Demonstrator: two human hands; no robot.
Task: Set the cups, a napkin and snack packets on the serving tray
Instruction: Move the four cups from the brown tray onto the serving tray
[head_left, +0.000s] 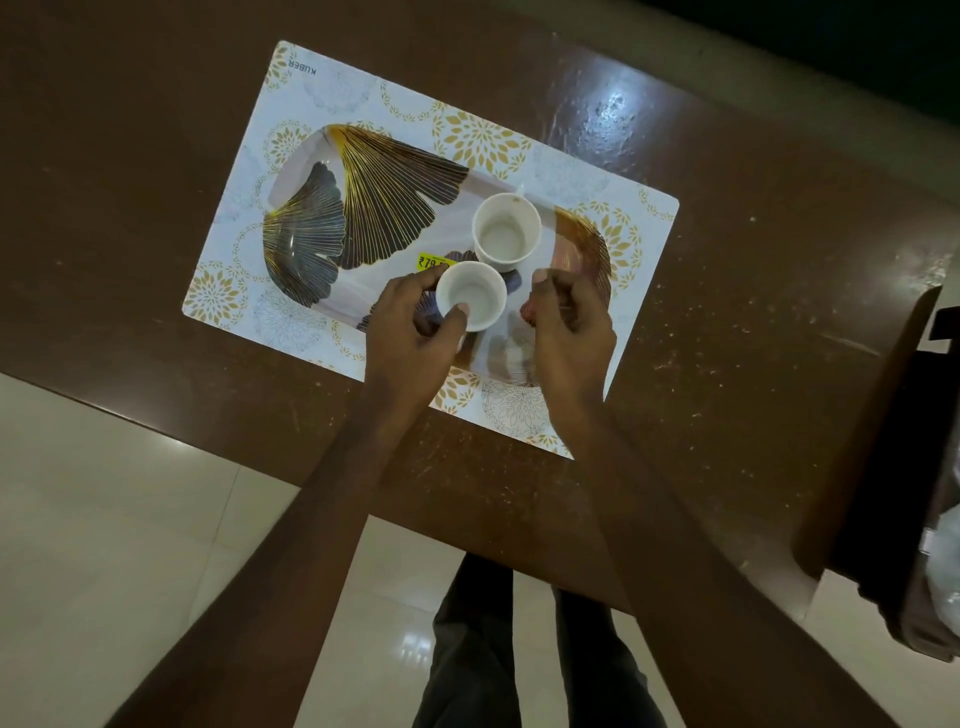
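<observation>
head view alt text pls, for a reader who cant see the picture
Seen from above, a person's left hand grips an empty white cup over a leaf-patterned tray, beside a second white cup standing on it. The right hand hovers close by, fingers curled. The tray lies on a floral placemat on a brown table.

Dk grey trousers (475, 639); forearms (322, 519), left hand (410, 332) & right hand (569, 332) bare.

Empty white far cup (506, 231) stands on tray (384, 208), near cup (471, 295) beside it.
</observation>
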